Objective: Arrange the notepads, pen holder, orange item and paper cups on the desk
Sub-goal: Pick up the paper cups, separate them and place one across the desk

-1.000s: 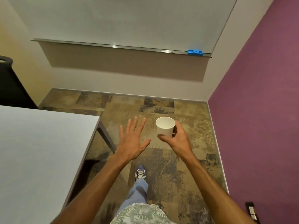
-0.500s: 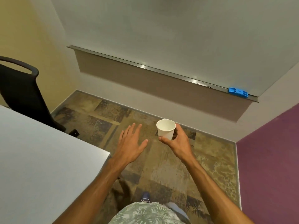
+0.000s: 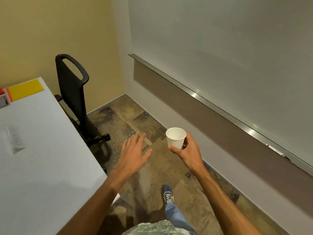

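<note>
My right hand point(image 3: 189, 152) grips a white paper cup point(image 3: 175, 137), upright and empty, held over the carpet to the right of the desk. My left hand point(image 3: 133, 153) is open with fingers spread, empty, just past the desk's right edge. The white desk point(image 3: 42, 158) fills the left of the view. At its far left corner lies a yellow notepad point(image 3: 25, 89) with an orange edge point(image 3: 10, 95) beside it, and part of a grey and red item point(image 3: 2, 98) is cut off by the frame edge.
A black office chair point(image 3: 74, 92) stands at the desk's far end against the yellow wall. A whiteboard with a metal tray point(image 3: 220, 107) runs along the right wall. My foot in a blue shoe point(image 3: 167, 195) is on the patterned carpet between desk and wall.
The view has swung left, bringing the chair, the desk's far corner and the yellow notepad into sight. Both hands keep their pose, the cup still in my right hand.
</note>
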A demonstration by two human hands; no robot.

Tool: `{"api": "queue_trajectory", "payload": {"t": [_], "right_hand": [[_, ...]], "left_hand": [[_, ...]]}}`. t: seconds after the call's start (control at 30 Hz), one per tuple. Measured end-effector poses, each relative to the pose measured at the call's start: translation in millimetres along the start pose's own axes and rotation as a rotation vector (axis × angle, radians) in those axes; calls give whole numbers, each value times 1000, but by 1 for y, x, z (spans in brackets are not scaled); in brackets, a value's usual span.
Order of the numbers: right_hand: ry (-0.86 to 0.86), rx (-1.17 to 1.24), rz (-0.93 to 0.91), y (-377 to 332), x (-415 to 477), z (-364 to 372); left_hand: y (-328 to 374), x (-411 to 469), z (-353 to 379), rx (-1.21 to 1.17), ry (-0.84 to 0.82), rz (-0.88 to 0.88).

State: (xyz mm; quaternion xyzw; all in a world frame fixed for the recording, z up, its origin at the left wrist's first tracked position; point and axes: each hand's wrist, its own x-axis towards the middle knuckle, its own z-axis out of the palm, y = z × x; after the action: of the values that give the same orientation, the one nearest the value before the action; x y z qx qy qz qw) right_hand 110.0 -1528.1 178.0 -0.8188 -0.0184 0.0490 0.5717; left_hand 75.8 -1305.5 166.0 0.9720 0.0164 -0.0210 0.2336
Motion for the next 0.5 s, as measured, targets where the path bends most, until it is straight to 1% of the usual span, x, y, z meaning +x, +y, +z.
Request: {"api": "queue_trajectory", "payload": {"t": [0.17, 0.27, 0.5], "right_hand": [[-213, -11, -71, -8, 99, 0], [-321, -44, -97, -14, 150, 7], [-520, -74, -164, -31, 233, 55]], "left_hand": [[4, 65, -5, 9, 45, -194], [3, 92, -14, 21, 133, -292], [-18, 125, -37, -5, 241, -531]]}}
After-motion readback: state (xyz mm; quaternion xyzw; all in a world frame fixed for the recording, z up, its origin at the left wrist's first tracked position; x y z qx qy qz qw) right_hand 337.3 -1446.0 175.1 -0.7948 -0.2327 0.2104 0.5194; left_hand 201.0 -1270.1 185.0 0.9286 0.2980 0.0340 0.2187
